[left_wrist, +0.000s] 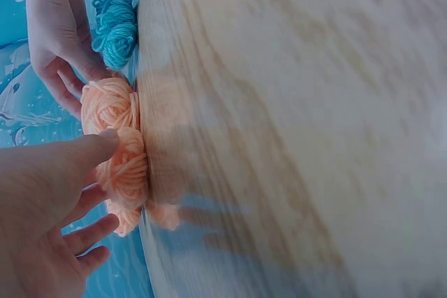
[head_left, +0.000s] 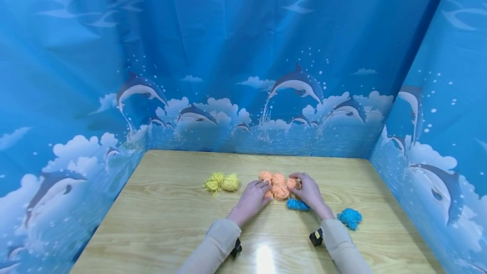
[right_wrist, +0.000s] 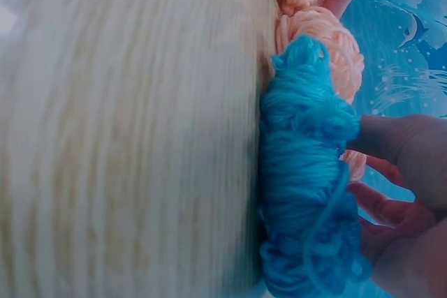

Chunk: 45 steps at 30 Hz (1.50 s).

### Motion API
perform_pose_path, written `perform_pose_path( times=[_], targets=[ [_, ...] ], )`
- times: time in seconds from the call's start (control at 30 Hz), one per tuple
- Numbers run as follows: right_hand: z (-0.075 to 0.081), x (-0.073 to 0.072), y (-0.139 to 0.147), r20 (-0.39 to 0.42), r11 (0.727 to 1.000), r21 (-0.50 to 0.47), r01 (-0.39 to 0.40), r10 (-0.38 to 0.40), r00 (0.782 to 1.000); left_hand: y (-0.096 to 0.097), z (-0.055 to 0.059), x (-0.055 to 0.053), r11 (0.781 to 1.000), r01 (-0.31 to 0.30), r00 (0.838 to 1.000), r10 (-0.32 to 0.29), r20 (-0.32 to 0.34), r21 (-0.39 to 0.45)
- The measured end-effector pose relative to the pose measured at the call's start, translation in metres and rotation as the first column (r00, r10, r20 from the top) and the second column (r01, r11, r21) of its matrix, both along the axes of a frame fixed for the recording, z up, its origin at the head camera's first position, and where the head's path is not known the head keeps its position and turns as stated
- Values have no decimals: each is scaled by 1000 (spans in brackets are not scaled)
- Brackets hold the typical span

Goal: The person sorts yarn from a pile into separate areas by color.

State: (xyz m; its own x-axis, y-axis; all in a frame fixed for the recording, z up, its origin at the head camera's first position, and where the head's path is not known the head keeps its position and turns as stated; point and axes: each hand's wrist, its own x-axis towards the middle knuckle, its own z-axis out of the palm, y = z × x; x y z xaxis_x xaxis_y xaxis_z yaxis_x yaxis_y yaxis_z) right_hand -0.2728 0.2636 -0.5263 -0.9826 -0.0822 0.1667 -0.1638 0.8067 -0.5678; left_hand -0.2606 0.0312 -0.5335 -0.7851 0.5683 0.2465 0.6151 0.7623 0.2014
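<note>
Several peach yarn balls (head_left: 280,192) sit bunched together on the table between the two hands. At the cluster's left side, my left hand (head_left: 251,200) holds one peach ball (left_wrist: 126,165), thumb on its near side and fingers round behind. My right hand (head_left: 309,190) grips another peach ball (head_left: 292,183) at the right end. In the right wrist view, a blue yarn bundle (right_wrist: 307,172) stands in front of that hand (right_wrist: 412,172) and covers most of the ball it holds. From above, this blue bundle lies just below the peach group, beside the right wrist.
Two yellow yarn balls (head_left: 230,182) lie left of the peach group, the outer one with loose strands. A second blue yarn bundle (head_left: 349,218) rests right of the right forearm. The wooden table (head_left: 163,206) meets a dolphin-printed blue curtain (head_left: 236,75) at its back and right.
</note>
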Motion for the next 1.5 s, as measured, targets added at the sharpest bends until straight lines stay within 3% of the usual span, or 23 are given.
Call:
perform_pose_path(
  times=[0.23,0.57,0.97,1.23,1.5],
  targets=[
    [2,3,0,22,1000,12,3,-3,1000,0,-1,0,1000,3,1000,-4,10,21],
    [6,9,4,-7,1000,-1,4,-4,1000,0,-3,0,999,-1,1000,0,17,43],
    [15,26,20,-109,999,-29,23,-26,994,4,4,4,992,21,998,-15,-53,123],
    [19,37,34,-112,997,-55,53,-59,992,10,11,8,988,19,999,-15,-28,152],
    [25,52,47,-132,996,-49,76,-82,988,16,11,10,980,39,999,-34,-32,194]
  ],
)
